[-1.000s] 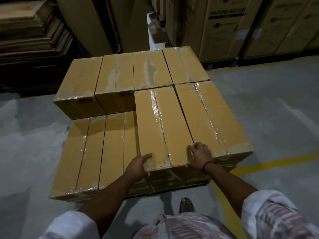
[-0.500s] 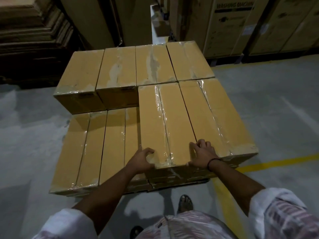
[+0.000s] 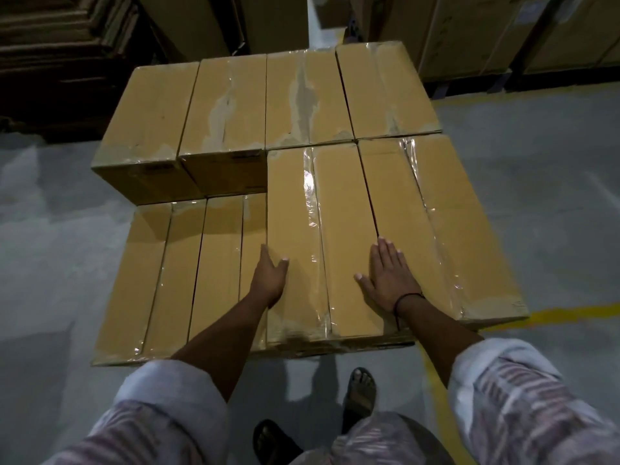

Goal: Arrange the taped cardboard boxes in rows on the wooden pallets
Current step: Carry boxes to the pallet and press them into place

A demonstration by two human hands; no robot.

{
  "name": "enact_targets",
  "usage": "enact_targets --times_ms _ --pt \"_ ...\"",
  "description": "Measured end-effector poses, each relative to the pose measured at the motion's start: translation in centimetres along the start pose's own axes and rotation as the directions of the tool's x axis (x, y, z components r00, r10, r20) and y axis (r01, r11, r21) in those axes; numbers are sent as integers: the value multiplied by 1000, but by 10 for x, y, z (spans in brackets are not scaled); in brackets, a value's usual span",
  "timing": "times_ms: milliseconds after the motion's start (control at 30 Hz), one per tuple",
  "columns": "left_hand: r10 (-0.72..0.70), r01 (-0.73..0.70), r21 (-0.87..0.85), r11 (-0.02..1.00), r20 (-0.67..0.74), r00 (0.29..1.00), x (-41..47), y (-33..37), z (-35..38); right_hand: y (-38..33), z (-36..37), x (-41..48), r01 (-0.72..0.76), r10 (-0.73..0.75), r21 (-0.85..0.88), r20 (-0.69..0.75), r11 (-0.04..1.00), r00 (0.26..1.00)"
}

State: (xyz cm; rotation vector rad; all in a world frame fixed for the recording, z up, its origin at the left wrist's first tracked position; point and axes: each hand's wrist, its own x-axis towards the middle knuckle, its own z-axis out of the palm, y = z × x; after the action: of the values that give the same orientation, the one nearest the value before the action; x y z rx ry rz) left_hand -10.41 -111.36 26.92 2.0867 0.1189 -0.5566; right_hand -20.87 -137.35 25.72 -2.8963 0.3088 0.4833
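The right hand (image 3: 389,276) lies flat on top of the box (image 3: 322,236) in the middle of the frame, fingers straight and together, palm pressing down close to the seam with the neighbouring box (image 3: 446,229) on the right. The left hand (image 3: 270,280) rests along the box's left edge, fingers straight and pointing up the frame, thumb spread onto the top; it clamps nothing.

A moment ago both hands curled round the near corners of this box. They have since let go and slid forward over the lid, which reads as a push and a pat into place rather than a carry. The box now sits on the upper layer, side against its neighbour and far end against the back row (image 3: 268,105) across the upper middle of the frame.

Left of it, the lower boxes (image 3: 188,273) are uncovered, so I judge two places remain open in this front row. The pallet is hidden under the load. A yellow line (image 3: 570,313) crosses the floor at right; tall cartons (image 3: 469,28) stand at upper right.
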Motion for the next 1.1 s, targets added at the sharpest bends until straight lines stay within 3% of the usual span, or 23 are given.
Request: enact_targets --times_ms 233,667,933,1100 --pt "-64 66 -221 973 19 998 10 -5 23 5 19 18 -6 7 12 -128 1000 992" --pt "-6 -5 -99 995 -118 993 13 -23 30 -5 26 24 5 -4 5 -152 1000 988" --pt "-41 27 -115 993 -121 992 16 -30 29 -8 27 24 21 -18 17 -166 1000 986" --pt "-45 45 -1 999 -83 996 20 -25 26 -8 27 24 14 -11 12 -179 1000 984"
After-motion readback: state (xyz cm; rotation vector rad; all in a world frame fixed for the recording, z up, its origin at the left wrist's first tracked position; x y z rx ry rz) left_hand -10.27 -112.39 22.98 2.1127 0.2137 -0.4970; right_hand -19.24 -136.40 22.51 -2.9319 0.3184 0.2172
